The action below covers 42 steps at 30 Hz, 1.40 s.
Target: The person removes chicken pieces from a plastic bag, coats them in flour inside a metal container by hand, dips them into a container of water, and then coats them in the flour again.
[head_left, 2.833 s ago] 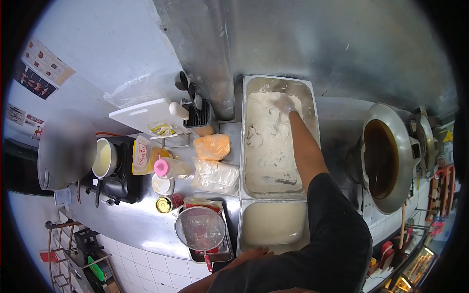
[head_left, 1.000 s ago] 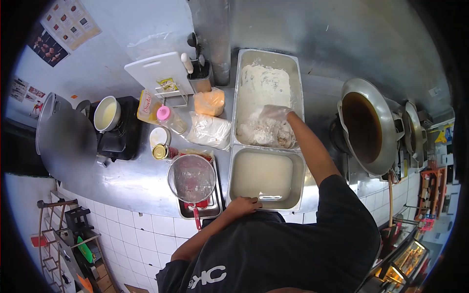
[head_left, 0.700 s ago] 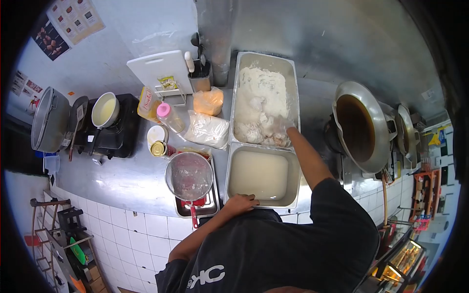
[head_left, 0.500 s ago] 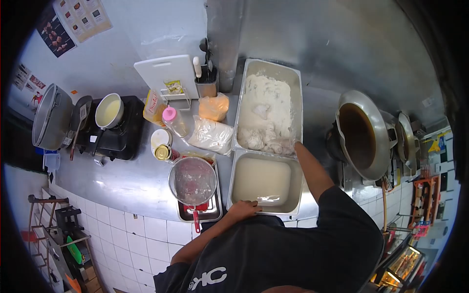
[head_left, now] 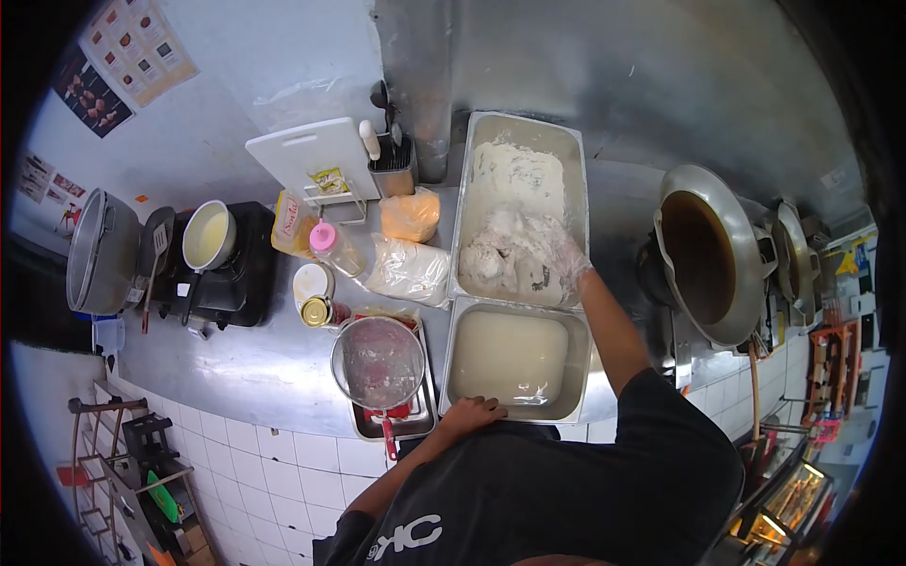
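My right hand (head_left: pixel 566 258), in a clear glove dusted with flour, reaches into a deep metal pan (head_left: pixel 582 189) of white flour (head_left: pixel 519 170). It is at the pan's near right side, among flour-coated lumps (head_left: pixel 489 266) whose kind I cannot make out. Flour and blur hide its fingers. My bare left hand (head_left: pixel 474 415) rests with bent fingers on the near left rim of a second metal pan (head_left: pixel 576 407), which holds a pale, milky liquid (head_left: pixel 510 354). The two pans stand end to end.
Left of the pans are a red-handled strainer (head_left: pixel 379 363) over a tray, a bag of white powder (head_left: pixel 411 271), an orange bag (head_left: pixel 411 215) and a pink-capped bottle (head_left: pixel 335 250). A saucepan (head_left: pixel 209 236) sits on a stove further left. A wok (head_left: pixel 698 255) of dark liquid stands right.
My right hand has moved up and forward within the flour pan, stirring the flour and lumps. My left hand stays at the liquid pan's rim. The view has shifted slightly.
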Tool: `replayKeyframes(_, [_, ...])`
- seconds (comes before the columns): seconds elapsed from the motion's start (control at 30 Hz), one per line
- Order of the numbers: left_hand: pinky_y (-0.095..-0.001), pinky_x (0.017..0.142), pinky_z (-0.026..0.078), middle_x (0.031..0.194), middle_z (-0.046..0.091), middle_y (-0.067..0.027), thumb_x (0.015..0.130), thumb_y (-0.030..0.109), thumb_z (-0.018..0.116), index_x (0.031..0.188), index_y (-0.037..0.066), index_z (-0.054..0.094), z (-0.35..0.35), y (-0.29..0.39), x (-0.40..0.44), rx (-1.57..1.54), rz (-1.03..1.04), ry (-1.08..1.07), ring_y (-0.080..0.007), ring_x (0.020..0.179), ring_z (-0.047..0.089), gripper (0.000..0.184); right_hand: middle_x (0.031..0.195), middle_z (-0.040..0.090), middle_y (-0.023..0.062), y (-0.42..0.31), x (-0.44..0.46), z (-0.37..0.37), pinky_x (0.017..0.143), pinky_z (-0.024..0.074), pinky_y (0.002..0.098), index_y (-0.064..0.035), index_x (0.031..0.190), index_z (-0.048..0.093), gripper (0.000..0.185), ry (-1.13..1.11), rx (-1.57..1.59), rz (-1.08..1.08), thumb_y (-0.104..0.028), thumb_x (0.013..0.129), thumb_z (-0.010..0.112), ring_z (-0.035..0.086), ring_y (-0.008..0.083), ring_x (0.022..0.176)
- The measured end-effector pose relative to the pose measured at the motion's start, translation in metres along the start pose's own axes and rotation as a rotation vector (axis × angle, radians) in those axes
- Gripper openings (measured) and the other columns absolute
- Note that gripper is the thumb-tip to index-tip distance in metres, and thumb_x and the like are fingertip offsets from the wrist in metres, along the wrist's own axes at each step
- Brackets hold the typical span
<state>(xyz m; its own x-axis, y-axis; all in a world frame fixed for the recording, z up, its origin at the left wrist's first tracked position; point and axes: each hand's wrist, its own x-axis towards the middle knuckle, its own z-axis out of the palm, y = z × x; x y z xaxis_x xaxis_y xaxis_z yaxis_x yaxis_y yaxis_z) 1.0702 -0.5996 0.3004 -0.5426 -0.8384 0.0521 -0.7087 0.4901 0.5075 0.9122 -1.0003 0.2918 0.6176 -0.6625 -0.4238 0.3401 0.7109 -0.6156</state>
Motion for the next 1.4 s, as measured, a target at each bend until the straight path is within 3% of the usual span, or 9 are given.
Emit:
replayKeyframes(0.23, [-0.0368,0.067,0.058,0.095,0.06,-0.0024,0.087,0.02,0.057,0.115,0.022,0.06,-0.01,-0.009,-0.012,-0.04,-0.051,-0.062,-0.0226,0.085,0.069,0.028,0.142,0.052,0.0126,0.035,-0.029,-0.004,0.111,0.0397,0.0408,-0.0069,0.145,0.042,0.057,-0.247,-1.464,0.333,-0.046,0.103,0.041,0.05,0.0258,0.13])
replayKeyframes(0.43, [-0.038,0.069,0.059,0.096,0.06,-0.0045,0.086,0.018,0.057,0.116,0.02,0.059,-0.016,-0.012,-0.01,-0.111,-0.038,-0.103,-0.0242,0.088,0.068,0.03,0.139,0.054,0.0121,0.134,0.056,0.013,0.11,0.0394,0.0416,-0.0073,0.142,0.047,0.053,0.016,-1.312,0.223,-0.043,0.103,0.042,0.051,0.0255,0.128])
replayKeyframes(0.6, [-0.0387,0.066,0.06,0.097,0.061,-0.0067,0.087,0.017,0.056,0.109,0.016,0.059,-0.014,-0.017,-0.013,-0.159,-0.001,-0.051,-0.026,0.085,0.07,0.022,0.137,0.056,0.0116,0.121,0.068,0.014,0.108,0.0391,0.0423,-0.0076,0.139,0.051,0.05,0.151,0.072,0.192,-0.041,0.103,0.042,0.051,0.0252,0.126])
replayKeyframes(0.8, [-0.0401,0.066,0.06,0.098,0.061,-0.0079,0.089,0.019,0.055,0.109,0.015,0.057,-0.012,-0.023,-0.007,-0.193,0.036,-0.118,-0.0275,0.085,0.07,0.02,0.134,0.058,0.0111,0.051,0.048,-0.009,0.107,0.0388,0.0431,-0.008,0.136,0.056,0.047,0.21,0.886,0.178,-0.039,0.103,0.043,0.052,0.0248,0.124])
replayKeyframes(0.9, [-0.0408,0.071,0.059,0.1,0.06,-0.008,0.088,0.019,0.056,0.111,0.016,0.056,-0.006,-0.024,-0.007,-0.215,0.044,-0.159,-0.0287,0.089,0.069,0.023,0.126,0.062,0.0075,0.03,0.035,-0.062,0.095,0.0484,0.0363,-0.012,0.135,0.055,0.047,0.26,1.964,0.596,-0.044,0.104,0.042,0.056,0.0204,0.115])
replayKeyframes(0.97, [-0.0413,0.076,0.058,0.102,0.059,-0.0076,0.088,0.019,0.057,0.114,0.017,0.056,-0.003,-0.026,-0.008,-0.225,0.03,-0.191,-0.0294,0.093,0.068,0.027,0.126,0.062,0.0079,0.028,0.013,-0.065,0.095,0.0485,0.0368,-0.0115,0.134,0.056,0.047,0.564,2.757,0.345,-0.044,0.103,0.044,0.056,0.0213,0.115])
replayKeyframes(1.07, [-0.0409,0.075,0.058,0.102,0.059,-0.0075,0.087,0.02,0.058,0.115,0.018,0.056,0.002,-0.026,-0.008,-0.216,0.036,-0.166,-0.0291,0.093,0.068,0.029,0.125,0.063,0.0085,0.052,0.007,-0.032,0.095,0.0487,0.0375,-0.0107,0.133,0.057,0.046,0.712,3.984,-0.548,-0.042,0.101,0.047,0.057,0.0227,0.114])
replayKeyframes(1.17, [-0.0418,0.066,0.06,0.098,0.06,-0.0087,0.089,0.02,0.056,0.107,0.014,0.055,-0.007,-0.023,-0.007,-0.247,0.054,-0.091,-0.0289,0.083,0.07,0.019,0.124,0.064,0.0091,0.103,0.029,0.013,0.095,0.0489,0.0382,-0.0099,0.131,0.058,0.046,0.926,4.252,-0.34,-0.041,0.099,0.05,0.058,0.0241,0.114])
replayKeyframes(1.4, [-0.0415,0.071,0.058,0.099,0.06,-0.0081,0.088,0.02,0.057,0.114,0.016,0.056,-0.021,-0.02,-0.002,-0.231,0.006,-0.146,-0.0291,0.088,0.068,0.026,0.122,0.065,0.0106,0.171,0.112,0.033,0.096,0.0492,0.04,-0.008,0.127,0.06,0.045,0.234,4.408,-0.044,-0.039,0.095,0.056,0.059,0.0274,0.113])
